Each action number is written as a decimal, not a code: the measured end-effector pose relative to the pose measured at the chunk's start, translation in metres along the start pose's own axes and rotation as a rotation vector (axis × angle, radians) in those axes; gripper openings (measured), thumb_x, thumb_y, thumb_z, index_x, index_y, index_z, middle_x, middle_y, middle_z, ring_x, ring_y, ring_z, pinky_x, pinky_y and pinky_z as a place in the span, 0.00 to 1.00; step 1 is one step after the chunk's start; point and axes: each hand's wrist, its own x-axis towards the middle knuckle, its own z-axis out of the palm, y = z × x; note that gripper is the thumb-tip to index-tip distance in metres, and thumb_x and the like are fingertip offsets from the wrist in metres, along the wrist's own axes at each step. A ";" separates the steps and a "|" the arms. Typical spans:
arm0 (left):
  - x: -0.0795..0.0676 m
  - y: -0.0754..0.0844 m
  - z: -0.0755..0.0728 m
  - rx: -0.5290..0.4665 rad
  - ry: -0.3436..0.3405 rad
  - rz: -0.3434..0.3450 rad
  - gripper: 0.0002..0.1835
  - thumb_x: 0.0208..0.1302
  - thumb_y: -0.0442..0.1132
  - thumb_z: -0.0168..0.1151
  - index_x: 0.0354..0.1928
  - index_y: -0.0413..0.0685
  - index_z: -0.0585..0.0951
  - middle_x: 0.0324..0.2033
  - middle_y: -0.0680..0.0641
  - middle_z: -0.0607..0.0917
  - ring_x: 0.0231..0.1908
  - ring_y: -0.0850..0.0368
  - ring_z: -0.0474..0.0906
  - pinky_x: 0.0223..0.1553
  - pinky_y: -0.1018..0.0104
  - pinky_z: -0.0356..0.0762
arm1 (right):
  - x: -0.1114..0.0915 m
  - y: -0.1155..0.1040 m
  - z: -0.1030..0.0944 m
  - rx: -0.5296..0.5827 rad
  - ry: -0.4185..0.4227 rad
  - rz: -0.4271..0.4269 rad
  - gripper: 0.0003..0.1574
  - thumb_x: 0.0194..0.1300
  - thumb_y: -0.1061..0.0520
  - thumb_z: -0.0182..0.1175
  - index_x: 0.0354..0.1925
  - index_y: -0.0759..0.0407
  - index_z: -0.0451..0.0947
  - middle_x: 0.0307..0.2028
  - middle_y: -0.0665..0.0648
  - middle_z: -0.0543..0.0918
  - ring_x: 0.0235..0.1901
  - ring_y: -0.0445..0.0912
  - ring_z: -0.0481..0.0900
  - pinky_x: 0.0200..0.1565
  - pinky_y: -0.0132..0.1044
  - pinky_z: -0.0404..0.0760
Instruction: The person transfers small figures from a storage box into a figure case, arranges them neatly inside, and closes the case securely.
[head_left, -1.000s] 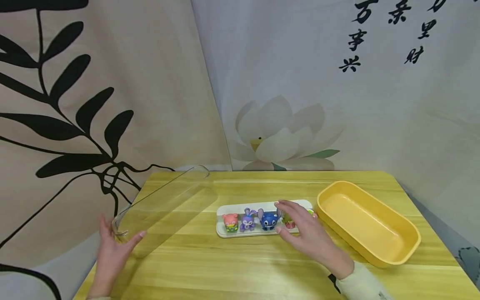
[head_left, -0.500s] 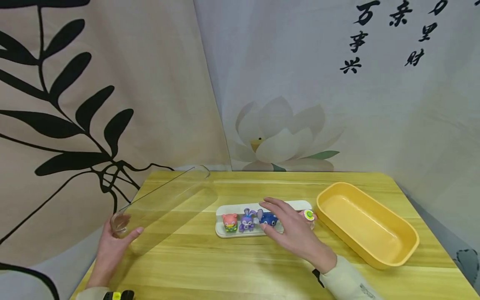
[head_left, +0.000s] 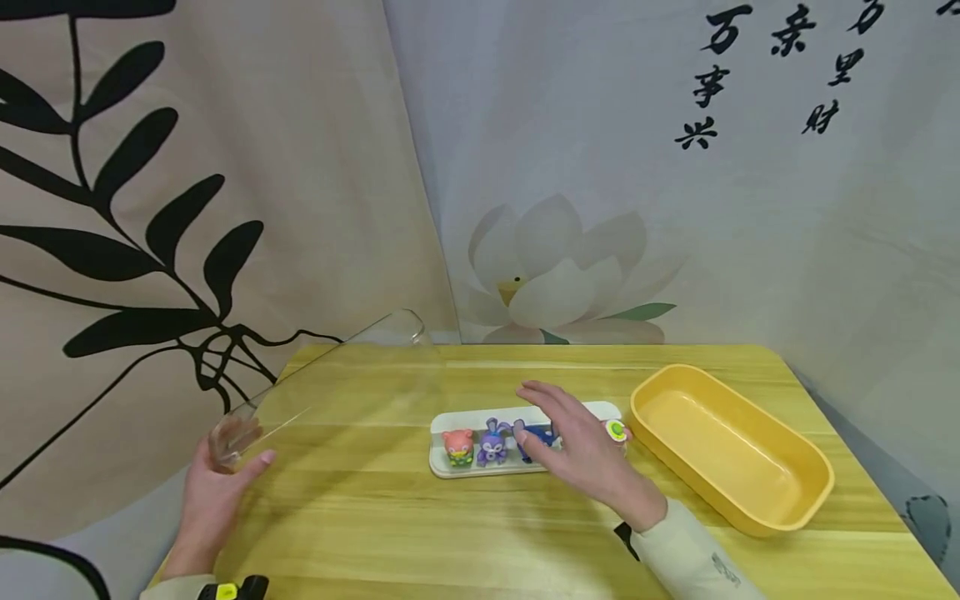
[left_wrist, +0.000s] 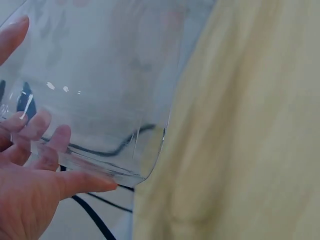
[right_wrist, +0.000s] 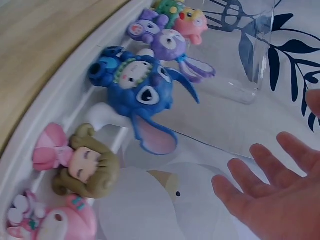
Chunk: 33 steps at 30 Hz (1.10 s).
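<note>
My left hand (head_left: 213, 500) grips the near end of a clear plastic cover (head_left: 337, 392), which tilts up over the table's left side. In the left wrist view, fingers show through the cover (left_wrist: 115, 90). My right hand (head_left: 588, 458) hovers over a white tray (head_left: 480, 473) with its fingers spread, holding nothing. Several toy figurines stand in a row there: a pink bear (head_left: 459, 447), a purple rabbit (head_left: 492, 442) and a blue big-eared figure (head_left: 524, 431), partly behind the hand. The right wrist view also shows a brown-haired girl figurine (right_wrist: 87, 165) and a pink figure (right_wrist: 67, 222).
A deep yellow basin (head_left: 731, 454) stands at the right on the wooden table (head_left: 420, 533), close to the tray's right end. Behind the table hang printed cloths (head_left: 585, 150) with a leaf pattern, a lotus and dark characters.
The clear cover's far end has risen, and my left hand has wrapped further round its near end. My right hand has moved a little left over the tray, uncovering the pink figure.
</note>
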 end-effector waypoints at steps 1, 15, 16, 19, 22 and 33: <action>0.000 0.003 0.001 -0.025 -0.006 0.010 0.38 0.66 0.26 0.69 0.74 0.52 0.67 0.59 0.65 0.81 0.58 0.73 0.75 0.56 0.80 0.60 | 0.002 -0.001 -0.001 0.009 -0.006 0.010 0.35 0.74 0.42 0.62 0.73 0.51 0.72 0.73 0.54 0.71 0.70 0.54 0.71 0.64 0.58 0.78; -0.007 0.035 0.016 -0.389 -0.093 0.161 0.40 0.62 0.09 0.54 0.75 0.38 0.64 0.65 0.49 0.81 0.63 0.60 0.77 0.60 0.71 0.77 | 0.046 -0.024 -0.005 0.146 -0.081 0.099 0.50 0.71 0.33 0.62 0.81 0.45 0.57 0.80 0.46 0.58 0.78 0.50 0.58 0.73 0.62 0.65; -0.008 0.036 0.017 -0.412 -0.106 0.180 0.40 0.61 0.08 0.54 0.75 0.37 0.64 0.64 0.48 0.81 0.64 0.59 0.78 0.56 0.71 0.81 | 0.049 -0.025 -0.004 0.155 -0.084 0.105 0.51 0.70 0.32 0.62 0.82 0.45 0.56 0.80 0.46 0.57 0.78 0.50 0.57 0.73 0.62 0.64; -0.009 0.040 0.020 -0.468 -0.155 0.217 0.40 0.60 0.07 0.52 0.75 0.35 0.64 0.64 0.46 0.81 0.64 0.56 0.77 0.55 0.65 0.84 | 0.057 -0.029 -0.003 0.187 -0.087 0.130 0.55 0.68 0.32 0.65 0.83 0.42 0.52 0.81 0.46 0.56 0.78 0.51 0.56 0.73 0.62 0.63; -0.010 0.043 0.022 -0.505 -0.209 0.250 0.40 0.60 0.07 0.52 0.75 0.34 0.64 0.65 0.45 0.80 0.65 0.54 0.76 0.57 0.63 0.84 | 0.061 -0.032 -0.002 0.207 -0.084 0.150 0.59 0.66 0.30 0.67 0.83 0.41 0.49 0.81 0.47 0.55 0.79 0.52 0.55 0.74 0.63 0.62; -0.007 0.051 0.028 -0.468 -0.362 0.270 0.40 0.64 0.14 0.60 0.76 0.36 0.62 0.69 0.48 0.76 0.70 0.54 0.71 0.62 0.62 0.80 | 0.063 -0.037 0.000 0.294 -0.039 0.132 0.63 0.61 0.41 0.76 0.82 0.52 0.53 0.77 0.54 0.64 0.75 0.53 0.63 0.74 0.58 0.64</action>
